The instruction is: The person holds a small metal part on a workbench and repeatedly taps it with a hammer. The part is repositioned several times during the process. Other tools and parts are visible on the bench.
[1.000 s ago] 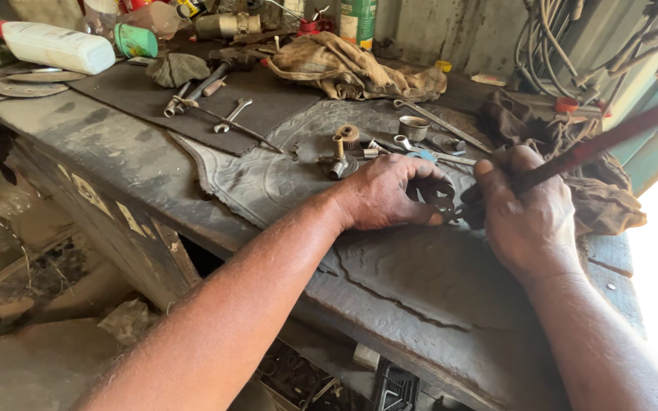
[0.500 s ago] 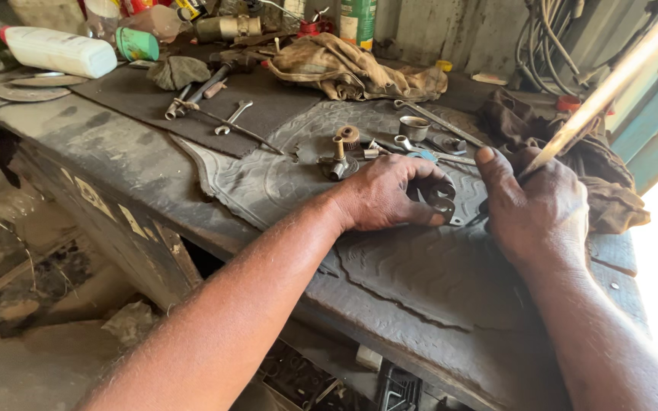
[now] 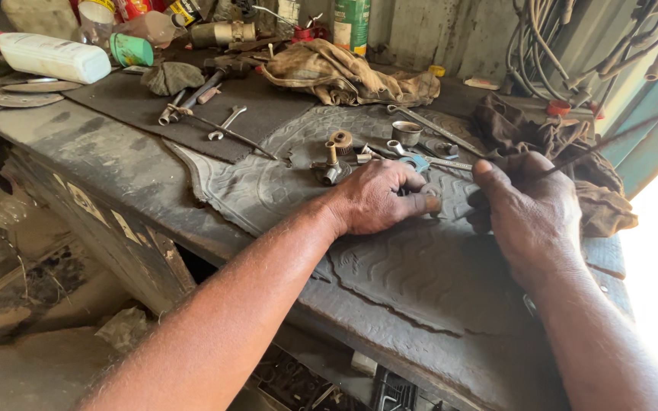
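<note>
Grimy workshop counter point(image 3: 108, 171), covered near the front by a dark ribbed rubber mat point(image 3: 420, 266). Both bare hands rest on the mat, close together.

Left hand point(image 3: 378, 198): palm down, fingers curled and pressed onto a small dark metal part point(image 3: 434, 190) lying on the mat; most of the part is hidden under the fingertips, so its shape is unclear.

Right hand point(image 3: 531, 209): fingers closed around a thin dark rod point(image 3: 611, 141) that slants up and away to the right. Its lower end meets the mat just beside the left fingertips.

Just beyond the left hand: a small toothed gear point(image 3: 340, 141), a short metal cup point(image 3: 407, 133), a ring spanner point(image 3: 424, 156) lying flat. Farther back, a crumpled tan rag point(image 3: 344, 76), a loose open-end wrench point(image 3: 226, 122), a white plastic bottle point(image 3: 51, 57) on its side at the far left. Bundle of cables point(image 3: 573, 38) hangs on the wall at right.
</note>
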A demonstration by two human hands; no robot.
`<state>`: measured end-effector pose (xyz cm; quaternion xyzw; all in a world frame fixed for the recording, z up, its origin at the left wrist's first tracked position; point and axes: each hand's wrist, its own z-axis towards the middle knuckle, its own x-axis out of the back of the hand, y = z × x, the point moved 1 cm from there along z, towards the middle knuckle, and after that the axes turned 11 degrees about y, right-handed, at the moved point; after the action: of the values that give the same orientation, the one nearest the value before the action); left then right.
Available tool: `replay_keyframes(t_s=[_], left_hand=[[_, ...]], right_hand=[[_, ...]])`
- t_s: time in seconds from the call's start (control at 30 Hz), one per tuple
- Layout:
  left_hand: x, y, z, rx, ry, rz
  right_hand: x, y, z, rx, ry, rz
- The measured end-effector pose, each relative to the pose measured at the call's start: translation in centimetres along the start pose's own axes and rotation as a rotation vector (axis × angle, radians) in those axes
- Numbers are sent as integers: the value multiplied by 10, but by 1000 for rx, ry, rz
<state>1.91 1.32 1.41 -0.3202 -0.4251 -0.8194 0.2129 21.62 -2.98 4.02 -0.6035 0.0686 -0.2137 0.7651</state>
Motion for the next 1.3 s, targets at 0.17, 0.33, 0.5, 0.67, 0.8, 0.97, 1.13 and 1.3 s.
replay_keyframes(t_s=[0.17,0.33,0.5,0.67,0.8,0.97,1.13,1.3], left_hand=[[-1,-2,1,-105,81,-106],[1,1,1,-28,55,-56],[2,6,1,10,72,-37],[0,3,2,9,92,28],[-2,-1,3,-31,131,44],[-4,-3,5,-44,134,52],[-4,-3,5,8,124,90],[-5,-2,6,4,143,97]], right_hand=[[-5,2,-2,125,-47,-46],[-10,3,-5,121,-85,95],[-11,4,-9,247,-77,-107],[-4,9,-7,140,23,-59],[-5,9,-3,116,-99,303],[-9,8,-6,129,-99,132],[-7,3,-12,237,-10,-314],[-8,2,-13,213,-142,272]])
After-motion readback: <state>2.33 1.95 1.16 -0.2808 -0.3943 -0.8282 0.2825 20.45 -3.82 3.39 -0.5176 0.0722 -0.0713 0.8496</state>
